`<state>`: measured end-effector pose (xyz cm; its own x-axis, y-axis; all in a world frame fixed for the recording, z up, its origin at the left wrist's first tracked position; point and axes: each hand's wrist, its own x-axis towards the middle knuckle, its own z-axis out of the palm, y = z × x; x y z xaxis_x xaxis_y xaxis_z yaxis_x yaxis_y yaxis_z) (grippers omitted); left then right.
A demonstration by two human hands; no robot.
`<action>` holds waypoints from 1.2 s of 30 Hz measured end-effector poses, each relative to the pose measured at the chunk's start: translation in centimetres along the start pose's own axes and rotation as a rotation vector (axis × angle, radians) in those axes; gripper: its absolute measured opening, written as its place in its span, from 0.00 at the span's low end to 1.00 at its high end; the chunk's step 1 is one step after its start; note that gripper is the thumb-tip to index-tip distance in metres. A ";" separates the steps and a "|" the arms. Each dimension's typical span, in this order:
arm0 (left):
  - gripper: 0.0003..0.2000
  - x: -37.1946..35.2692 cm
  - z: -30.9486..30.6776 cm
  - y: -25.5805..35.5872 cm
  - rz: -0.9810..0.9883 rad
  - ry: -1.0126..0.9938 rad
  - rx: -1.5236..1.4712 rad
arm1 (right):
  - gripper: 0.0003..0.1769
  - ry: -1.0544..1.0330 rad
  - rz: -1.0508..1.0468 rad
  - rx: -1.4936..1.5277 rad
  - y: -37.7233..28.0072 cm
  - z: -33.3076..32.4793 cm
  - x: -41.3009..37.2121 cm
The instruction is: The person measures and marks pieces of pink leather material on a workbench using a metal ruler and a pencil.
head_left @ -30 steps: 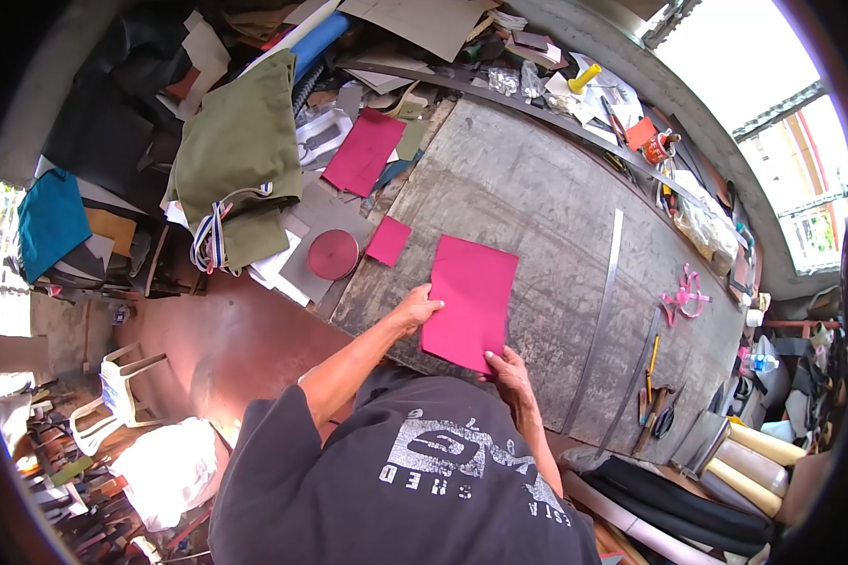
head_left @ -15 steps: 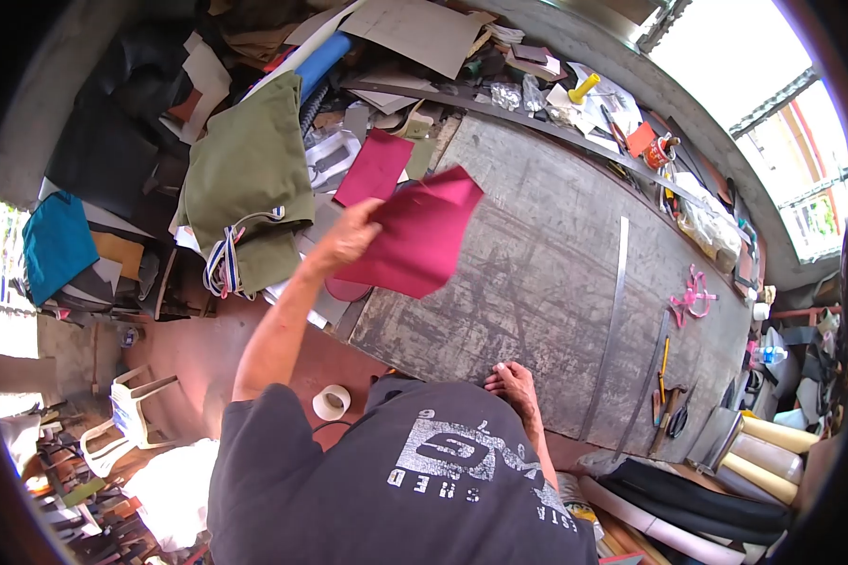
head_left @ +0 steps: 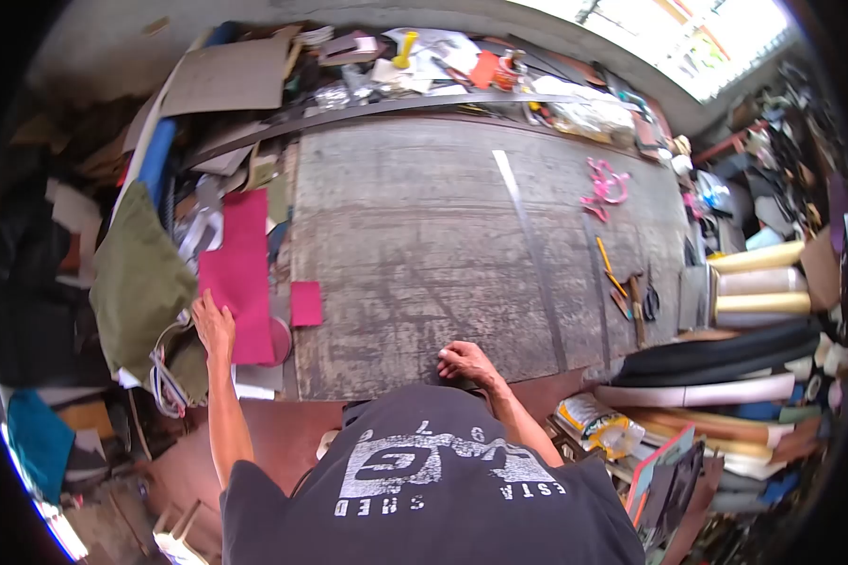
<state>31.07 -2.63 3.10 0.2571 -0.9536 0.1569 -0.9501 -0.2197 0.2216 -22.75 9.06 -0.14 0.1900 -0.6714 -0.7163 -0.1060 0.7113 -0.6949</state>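
A large magenta sheet (head_left: 240, 282) lies over the clutter along the table's left side. My left hand (head_left: 214, 325) is at its left edge, fingers apart, not gripping it. A small magenta square (head_left: 306, 304) rests on the left part of the worn table (head_left: 396, 235). Beside the hand, on the left, is a folded olive cloth (head_left: 141, 273) with striped cords (head_left: 167, 381). My right hand (head_left: 466, 364) rests on the table's front edge with its fingers curled in; nothing shows in them.
A metal ruler (head_left: 520, 202) lies across the table. Pink scissor-like handles (head_left: 608, 184), a yellow pencil (head_left: 604, 254) and a hammer (head_left: 637, 306) are on its right side. A long dark strip (head_left: 377, 111) runs along the back. Rolls of material (head_left: 763, 301) are stacked at the right.
The magenta sheet, earlier lifted in my left hand, now lies flat on the left and is released. The small magenta square has come into sight. The view has turned to the right.
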 end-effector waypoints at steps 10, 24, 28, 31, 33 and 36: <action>0.24 -8.0 2.2 16.4 0.483 -0.256 -0.427 | 0.19 1.213 -0.177 -0.573 7.2 -18.0 -5.4; 0.27 -5.9 12.5 40.6 0.680 -0.336 -0.371 | 0.38 1.084 -0.271 -0.683 -1.1 -31.7 -5.2; 0.33 -3.4 18.4 47.9 0.357 -0.135 -0.255 | 0.50 0.985 -0.353 -0.830 -6.8 -42.8 -0.5; 0.34 -4.8 20.1 51.4 0.255 -0.001 -0.013 | 0.58 0.917 -0.354 -0.899 -12.0 -48.8 3.5; 0.35 -5.6 19.1 51.2 0.246 -0.071 -0.021 | 0.61 0.870 -0.371 -0.948 -14.6 -52.0 6.0; 0.36 -4.3 18.0 52.6 0.204 -0.150 -0.002 | 0.61 0.718 -0.301 -1.057 -17.5 -56.3 10.1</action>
<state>-23.21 -13.83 -3.26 0.0312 -0.9981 0.0536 -0.9792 -0.0198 0.2017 -73.90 -21.87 1.19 -0.1839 -0.9678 -0.1716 -0.9219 0.2304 -0.3115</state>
